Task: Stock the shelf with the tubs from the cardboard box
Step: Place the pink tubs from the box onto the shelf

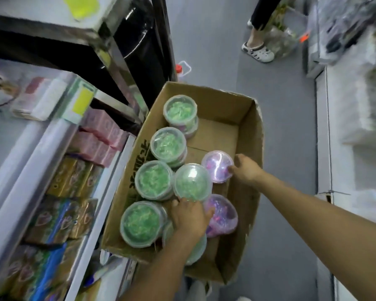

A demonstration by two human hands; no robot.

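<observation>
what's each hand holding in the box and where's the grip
The right hand pinches the far purple tub at its right rim. The left hand grips the near edge of a green tub, fingers also touching the near purple tub.

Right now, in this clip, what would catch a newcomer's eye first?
The open cardboard box on the floor, filled with clear round tubs: green tubs along its left side, purple ones on the right. Both hands reach in: the left hand grips a green tub mid-box, and the right hand touches a purple tub. Left of the box, a shelf holds pink and gold packets.
</observation>
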